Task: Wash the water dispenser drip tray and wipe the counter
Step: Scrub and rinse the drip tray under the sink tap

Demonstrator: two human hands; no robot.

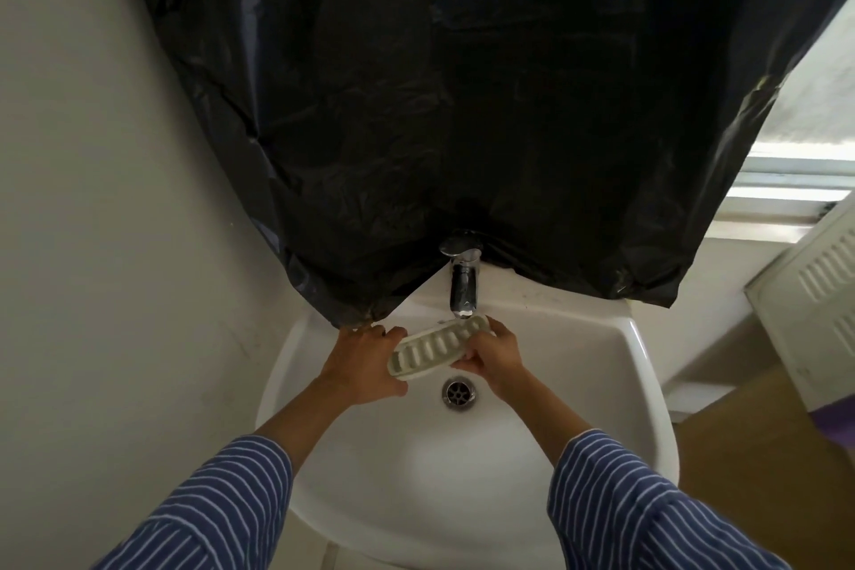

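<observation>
A white slotted drip tray [437, 346] is held over the white sink [578, 366], tilted, its far end under the chrome tap [462, 287]. My left hand [365, 363] grips the tray's near-left end. My right hand [492, 354] holds the tray's right side, fingers curled round its edge. The drain [458, 392] lies just below the tray. Whether water runs from the tap cannot be told.
A black plastic sheet [462, 106] hangs over the wall behind the sink, down to the tap. A white wall [92, 199] stands at the left. At the right are a window [805, 171], a white vented appliance [814, 305] and a brown surface [749, 458].
</observation>
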